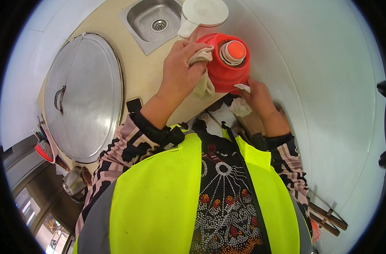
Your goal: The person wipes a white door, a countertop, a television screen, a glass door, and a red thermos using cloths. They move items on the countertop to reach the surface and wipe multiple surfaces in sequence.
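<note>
A red plastic thermos flask (232, 76) with an orange-topped stopper (236, 50) is tilted towards me at the counter's near right corner. My left hand (181, 68) grips a folded pale cloth (201, 56) and presses it to the flask's left side; part of the cloth hangs below the palm. Low on the flask's right side, my right hand (261, 96) holds it near the base. A small white piece (243, 88), perhaps cloth, shows by the right fingers. The flask hides some of those fingers.
Behind the flask stands a white-lidded pitcher (205, 12), beside a steel sink (159, 23). A large round metal lid (85, 95) lies on the beige counter (134, 68) at left, near a black phone (134, 105). A pale wall (307, 79) rises close on the right.
</note>
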The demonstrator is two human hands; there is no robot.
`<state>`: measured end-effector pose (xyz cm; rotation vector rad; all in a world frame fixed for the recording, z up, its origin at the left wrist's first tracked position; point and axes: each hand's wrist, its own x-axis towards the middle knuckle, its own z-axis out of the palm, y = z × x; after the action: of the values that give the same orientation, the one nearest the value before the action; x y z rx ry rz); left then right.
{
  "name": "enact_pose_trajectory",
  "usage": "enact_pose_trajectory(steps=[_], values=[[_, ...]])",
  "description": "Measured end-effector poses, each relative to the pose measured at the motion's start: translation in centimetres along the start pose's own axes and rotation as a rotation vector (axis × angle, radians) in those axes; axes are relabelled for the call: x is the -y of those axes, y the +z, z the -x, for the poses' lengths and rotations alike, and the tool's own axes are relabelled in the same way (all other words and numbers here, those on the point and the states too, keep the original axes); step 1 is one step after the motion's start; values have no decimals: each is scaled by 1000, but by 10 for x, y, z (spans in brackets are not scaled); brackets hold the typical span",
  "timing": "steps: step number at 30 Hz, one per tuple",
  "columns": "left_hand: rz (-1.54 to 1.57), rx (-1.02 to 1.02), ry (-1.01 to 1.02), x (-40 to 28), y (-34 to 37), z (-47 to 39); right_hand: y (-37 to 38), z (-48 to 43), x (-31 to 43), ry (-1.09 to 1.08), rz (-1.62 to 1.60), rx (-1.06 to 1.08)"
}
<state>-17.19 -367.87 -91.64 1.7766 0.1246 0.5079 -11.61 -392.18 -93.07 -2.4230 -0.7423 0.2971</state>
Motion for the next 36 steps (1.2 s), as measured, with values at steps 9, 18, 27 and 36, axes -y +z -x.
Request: enact_pose_trajectory(steps=[9,18,27,36], values=[[-287,-84,243,10,4,-14,6,0,-1,13,105,-66],[-51,67,225,11,-8,12,9,0,-7,-7,59,-59],[-73,192,334,7,-7,32,9,0,-3,16,-21,-34],[-96,37,196,8,-12,-30,7,1,-5,50,43,-2]])
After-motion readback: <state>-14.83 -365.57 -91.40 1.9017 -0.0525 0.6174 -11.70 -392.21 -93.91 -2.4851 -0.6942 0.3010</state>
